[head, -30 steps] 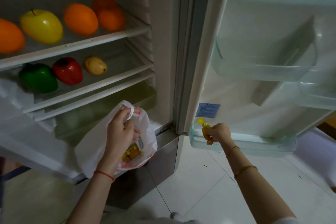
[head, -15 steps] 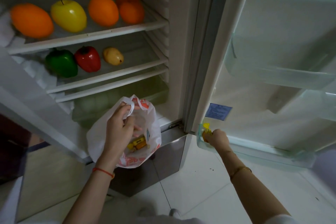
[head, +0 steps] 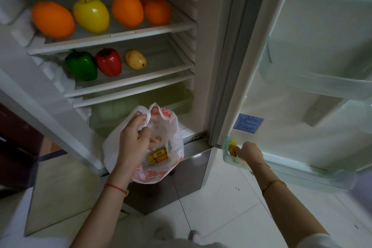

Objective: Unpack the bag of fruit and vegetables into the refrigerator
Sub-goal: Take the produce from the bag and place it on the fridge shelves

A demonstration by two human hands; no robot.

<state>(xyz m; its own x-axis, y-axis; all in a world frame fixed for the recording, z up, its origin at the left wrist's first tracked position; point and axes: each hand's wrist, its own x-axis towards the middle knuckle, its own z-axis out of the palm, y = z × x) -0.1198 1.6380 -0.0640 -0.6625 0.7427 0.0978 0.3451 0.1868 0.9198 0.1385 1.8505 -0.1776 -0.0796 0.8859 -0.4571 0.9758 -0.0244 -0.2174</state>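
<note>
While the refrigerator (head: 211, 50) stands open across the upper half of the view, its door (head: 314, 26) swings out toward two o'clock, with a clear bottom door bin (head: 285, 164) running along its lower edge at about four o'clock. Two white shelves sit inside at ten and eleven o'clock: the upper shelf (head: 112, 36) carries four oranges (head: 53, 19) and a yellow apple (head: 91, 15) between the first and second of them, and the lower shelf (head: 128, 81) holds a green pepper (head: 81, 65), a red pepper (head: 108, 62) touching it, and a small yellowish potato-like piece (head: 135, 59) just beside. Near the centre, at about seven o'clock, a white plastic bag (head: 173, 133) with orange print hangs in front of the fridge's lower edge; the left hand (head: 134, 139) pinches its handle, fingers curled round the plastic, keeping the mouth wide. Small yellow and orange wrapped items (head: 158, 156) lie at the bag's bottom. At four o'clock the right hand (head: 249, 152) reaches into the hinge end of the door bin, fingers closed round a small yellow-orange packet (head: 232, 148) that sits inside the bin's corner.
</note>
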